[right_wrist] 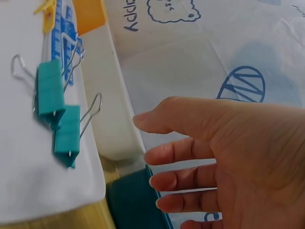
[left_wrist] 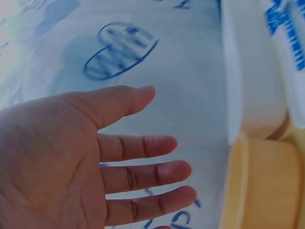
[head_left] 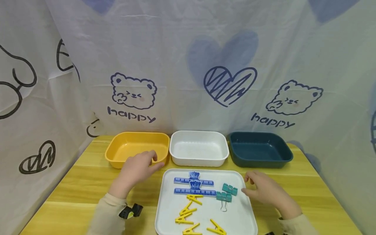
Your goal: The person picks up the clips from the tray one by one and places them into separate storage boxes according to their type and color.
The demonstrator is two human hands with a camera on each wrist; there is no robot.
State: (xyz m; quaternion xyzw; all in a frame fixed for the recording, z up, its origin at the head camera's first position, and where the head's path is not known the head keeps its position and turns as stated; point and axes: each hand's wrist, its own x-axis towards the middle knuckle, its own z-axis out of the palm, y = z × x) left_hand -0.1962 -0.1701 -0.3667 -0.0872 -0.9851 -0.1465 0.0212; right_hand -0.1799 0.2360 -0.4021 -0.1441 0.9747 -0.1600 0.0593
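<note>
The left hand (head_left: 139, 168) hovers by the near right part of the yellow bin (head_left: 123, 148), its fingers loosely extended and slightly spread, with nothing in its hold. The right hand (head_left: 261, 187) is held at the right edge of the white tray (head_left: 238, 218), thumb and fingers apart and gently bent, also holding nothing; two teal binder clips (head_left: 224, 196) lie just left of it on the tray, close against each other, the nearer one with a wire loop pointing to the near side. Left of them, two blue keyboard-patterned clips (head_left: 195, 192) lie one nearer than the other across the far half of the tray. Five yellow clothespins (head_left: 216, 227) are scattered on the near half. Along the far side of the wooden surface (head_left: 79, 186), the yellow bin stands at left, a white bin (head_left: 199, 161) in the middle and a dark teal bin (head_left: 261, 162) at right, before a printed cloth (head_left: 176, 49)
</note>
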